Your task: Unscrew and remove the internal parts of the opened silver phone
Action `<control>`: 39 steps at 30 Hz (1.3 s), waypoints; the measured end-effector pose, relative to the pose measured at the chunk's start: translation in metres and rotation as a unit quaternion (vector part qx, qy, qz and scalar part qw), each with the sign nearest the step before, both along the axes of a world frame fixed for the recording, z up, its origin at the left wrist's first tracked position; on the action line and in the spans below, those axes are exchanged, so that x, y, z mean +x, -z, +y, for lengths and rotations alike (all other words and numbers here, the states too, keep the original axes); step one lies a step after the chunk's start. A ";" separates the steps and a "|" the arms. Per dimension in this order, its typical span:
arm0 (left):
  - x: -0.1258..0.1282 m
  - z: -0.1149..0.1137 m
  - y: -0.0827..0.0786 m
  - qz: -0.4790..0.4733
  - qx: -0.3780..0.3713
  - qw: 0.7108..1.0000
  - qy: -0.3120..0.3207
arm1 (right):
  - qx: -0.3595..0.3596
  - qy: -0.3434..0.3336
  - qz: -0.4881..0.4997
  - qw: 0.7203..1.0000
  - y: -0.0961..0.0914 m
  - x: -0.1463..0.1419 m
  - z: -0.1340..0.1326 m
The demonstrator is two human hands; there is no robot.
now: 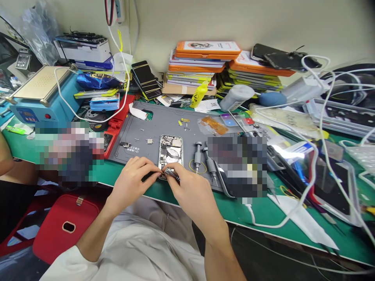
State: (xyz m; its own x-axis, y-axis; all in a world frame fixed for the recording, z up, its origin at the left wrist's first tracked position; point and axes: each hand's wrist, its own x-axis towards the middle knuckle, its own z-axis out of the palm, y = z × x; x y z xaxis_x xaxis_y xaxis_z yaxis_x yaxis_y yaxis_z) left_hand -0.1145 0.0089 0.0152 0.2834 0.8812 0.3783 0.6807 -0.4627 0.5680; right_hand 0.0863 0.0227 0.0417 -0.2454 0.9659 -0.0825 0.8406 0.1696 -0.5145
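Note:
An opened smartphone (170, 150) lies on a grey repair mat (137, 130), its inner parts and silver frame exposed. My right hand (191, 191) is closed around a short grey screwdriver (172, 173) over the lower end of the phone; its tip is hidden. At the phone's lower left corner, the thumb and forefinger of my left hand (136, 175) come together in a pinch. Whatever sits between those fingertips is too small to make out. Two more grey screwdrivers, one upright-looking (198, 156) and one slanted (211, 166), lie right of the phone.
Small phone parts (149, 141) are scattered on the mat. To the right lie a blurred-out dark device (240, 168), a white cable (278, 225) and tools. Stacked orange boxes (208, 48) line the wall. A blue heating machine (43, 97) and another person's arm (4, 156) are at left.

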 end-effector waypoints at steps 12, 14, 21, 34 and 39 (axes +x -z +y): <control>0.002 -0.001 -0.004 -0.020 -0.014 1.000 -0.013 | -0.001 -0.001 0.013 1.000 -0.001 -0.002 0.001; 0.002 -0.001 -0.004 -0.021 -0.015 1.000 -0.012 | -0.003 0.001 0.010 1.000 0.000 -0.002 0.002; 0.002 -0.002 -0.004 -0.020 -0.024 0.999 -0.020 | 0.014 0.006 0.044 0.999 0.005 0.003 -0.004; 0.001 -0.008 -0.002 -0.138 0.038 0.985 -0.094 | 0.122 0.019 0.116 0.985 0.028 0.012 -0.019; -0.008 -0.011 0.004 -0.325 -0.024 0.934 -0.147 | 0.038 0.038 0.165 0.985 0.011 0.013 0.002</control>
State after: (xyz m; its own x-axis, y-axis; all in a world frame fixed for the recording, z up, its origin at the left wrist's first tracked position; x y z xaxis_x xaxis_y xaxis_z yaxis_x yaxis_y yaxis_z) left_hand -0.1229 -0.0023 0.0110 -0.2486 0.9055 0.3440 0.2793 -0.2731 0.9205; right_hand 0.0990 0.0246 0.0311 -0.1727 0.9830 0.0626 0.6412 0.1605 -0.7504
